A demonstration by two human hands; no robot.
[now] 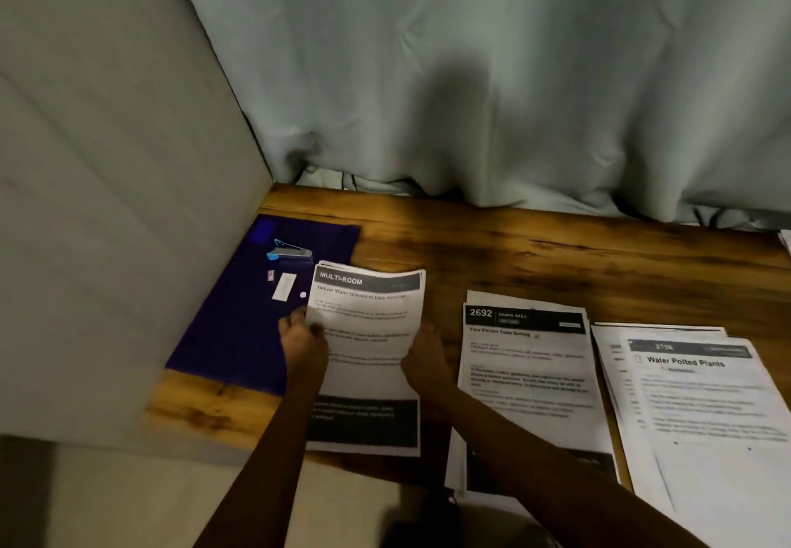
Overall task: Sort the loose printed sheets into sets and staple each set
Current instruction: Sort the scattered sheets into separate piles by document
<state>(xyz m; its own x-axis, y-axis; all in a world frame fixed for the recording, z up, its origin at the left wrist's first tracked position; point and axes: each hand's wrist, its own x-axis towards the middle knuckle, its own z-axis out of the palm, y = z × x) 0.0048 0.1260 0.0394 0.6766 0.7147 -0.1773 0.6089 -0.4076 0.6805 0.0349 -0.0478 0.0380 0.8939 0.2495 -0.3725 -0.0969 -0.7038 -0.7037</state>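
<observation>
A set of printed sheets headed "MULTI-ROOM" (368,316) is held between both hands over the wooden table (556,248). My left hand (301,340) grips its left edge, thumb on top. My right hand (423,355) holds its right edge. To the right lies a pile headed "2692 Dining Area" (526,376), and further right a pile headed "Water Potted Plants" (702,402). A blue and silver stapler (289,249) lies on a dark blue mat (231,333) at the table's left, beyond my left hand.
A small white box (284,286) and a tiny label (270,276) lie on the mat near the stapler. A grey wall (107,205) bounds the table on the left and a pale green curtain (513,77) hangs behind it. More paper edges (785,241) show at far right.
</observation>
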